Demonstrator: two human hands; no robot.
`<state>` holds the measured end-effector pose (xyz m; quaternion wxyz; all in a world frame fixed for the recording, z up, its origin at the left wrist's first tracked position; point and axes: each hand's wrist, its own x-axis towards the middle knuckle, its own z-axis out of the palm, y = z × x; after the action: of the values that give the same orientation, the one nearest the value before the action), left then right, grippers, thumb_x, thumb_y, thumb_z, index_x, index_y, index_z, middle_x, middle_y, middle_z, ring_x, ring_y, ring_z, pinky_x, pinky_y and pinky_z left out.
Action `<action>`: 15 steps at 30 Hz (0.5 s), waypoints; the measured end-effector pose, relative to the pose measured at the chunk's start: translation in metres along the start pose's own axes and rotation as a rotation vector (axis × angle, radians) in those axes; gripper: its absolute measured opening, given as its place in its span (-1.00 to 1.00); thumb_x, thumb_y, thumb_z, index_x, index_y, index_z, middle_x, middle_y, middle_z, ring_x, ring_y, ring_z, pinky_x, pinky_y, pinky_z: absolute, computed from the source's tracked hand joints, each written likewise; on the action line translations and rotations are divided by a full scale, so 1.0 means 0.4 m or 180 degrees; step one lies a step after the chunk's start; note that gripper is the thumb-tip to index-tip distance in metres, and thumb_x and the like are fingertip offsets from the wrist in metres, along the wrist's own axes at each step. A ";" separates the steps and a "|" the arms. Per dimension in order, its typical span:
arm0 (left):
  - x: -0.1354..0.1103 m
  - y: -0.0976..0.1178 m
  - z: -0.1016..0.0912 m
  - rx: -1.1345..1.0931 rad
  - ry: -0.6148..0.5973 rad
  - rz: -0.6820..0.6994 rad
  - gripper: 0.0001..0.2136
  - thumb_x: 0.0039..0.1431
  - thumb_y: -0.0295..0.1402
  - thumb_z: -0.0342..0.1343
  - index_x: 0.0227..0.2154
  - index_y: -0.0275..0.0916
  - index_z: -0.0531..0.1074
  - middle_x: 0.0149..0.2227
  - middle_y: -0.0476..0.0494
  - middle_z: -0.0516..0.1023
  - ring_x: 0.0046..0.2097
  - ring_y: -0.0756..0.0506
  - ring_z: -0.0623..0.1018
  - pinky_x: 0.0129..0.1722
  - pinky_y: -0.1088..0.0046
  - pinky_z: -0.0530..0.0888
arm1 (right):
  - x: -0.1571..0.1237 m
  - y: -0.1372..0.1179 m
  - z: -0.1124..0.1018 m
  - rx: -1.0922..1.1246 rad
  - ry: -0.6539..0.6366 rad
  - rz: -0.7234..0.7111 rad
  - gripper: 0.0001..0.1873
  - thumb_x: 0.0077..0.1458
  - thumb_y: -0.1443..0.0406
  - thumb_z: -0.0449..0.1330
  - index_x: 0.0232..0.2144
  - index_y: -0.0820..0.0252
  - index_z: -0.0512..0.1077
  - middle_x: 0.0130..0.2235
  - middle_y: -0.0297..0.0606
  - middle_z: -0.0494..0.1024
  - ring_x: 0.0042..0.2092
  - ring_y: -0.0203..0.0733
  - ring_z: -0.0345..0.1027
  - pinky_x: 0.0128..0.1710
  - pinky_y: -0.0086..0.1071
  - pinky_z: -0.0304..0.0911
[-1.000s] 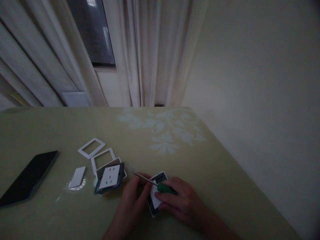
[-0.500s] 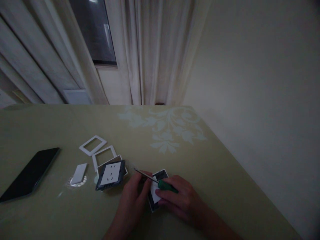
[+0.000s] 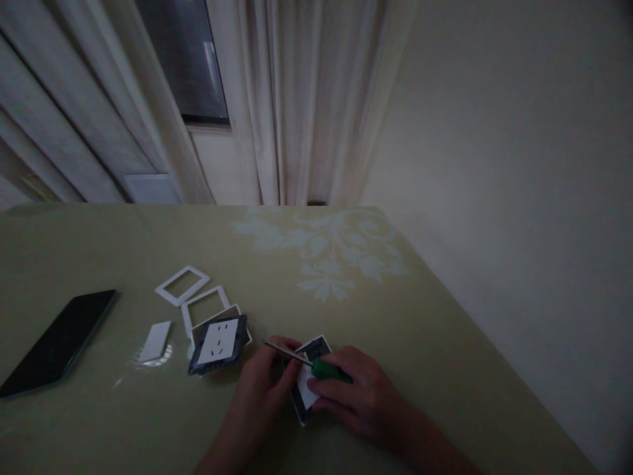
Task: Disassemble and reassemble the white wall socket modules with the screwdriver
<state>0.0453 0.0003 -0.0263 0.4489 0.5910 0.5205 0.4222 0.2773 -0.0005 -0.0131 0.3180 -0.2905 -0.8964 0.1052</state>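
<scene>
My right hand (image 3: 363,389) is closed around the green handle of a screwdriver (image 3: 331,371), whose metal shaft points to the left across my left fingers. Under it is a wall socket or switch (image 3: 307,389) with a white middle and a dark frame; its kind is partly hidden by my hands. My left hand (image 3: 264,376) is closed at the left edge of this unit, thumb and fingers gripping it. Left of my hands, a socket (image 3: 220,343) with a white face and dark frame lies tilted on a white frame.
Two white cover frames (image 3: 182,285) lie behind the tilted socket. A white plate (image 3: 156,341) rests left of it, and a black tablet-like slab (image 3: 59,343) lies farther left. The green table (image 3: 420,369) meets a wall (image 3: 509,198) on the right; curtains (image 3: 316,99) hang behind.
The screwdriver's tip has shifted slightly left and down. Both hands keep nearly the same place, and the objects on the table stay put.
</scene>
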 end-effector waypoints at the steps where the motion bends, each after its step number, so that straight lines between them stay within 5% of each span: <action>1: 0.000 0.001 0.000 -0.0024 -0.0009 -0.0007 -0.84 0.33 -0.23 0.18 -0.20 -0.14 0.61 -0.17 -0.15 0.74 -0.12 -0.24 0.71 -0.10 0.24 0.63 | -0.001 0.000 0.000 0.0024 -0.0039 0.0013 -0.73 0.47 0.14 0.19 0.02 0.11 0.60 -0.01 -0.09 0.64 -0.09 -0.10 0.52 -0.11 -0.24 0.44; 15: -0.002 0.000 0.005 -0.0080 0.0042 0.0119 -0.86 0.33 -0.26 0.15 -0.23 -0.14 0.58 -0.15 -0.14 0.72 -0.09 -0.22 0.69 -0.07 0.25 0.60 | -0.002 0.001 0.006 0.0140 0.0046 0.0001 -0.75 0.45 0.15 0.23 0.04 0.10 0.60 -0.01 -0.11 0.65 -0.10 -0.13 0.50 -0.13 -0.27 0.39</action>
<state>0.0473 -0.0006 -0.0268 0.4449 0.5921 0.5070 0.4410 0.2765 -0.0005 -0.0154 0.3307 -0.2843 -0.8915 0.1229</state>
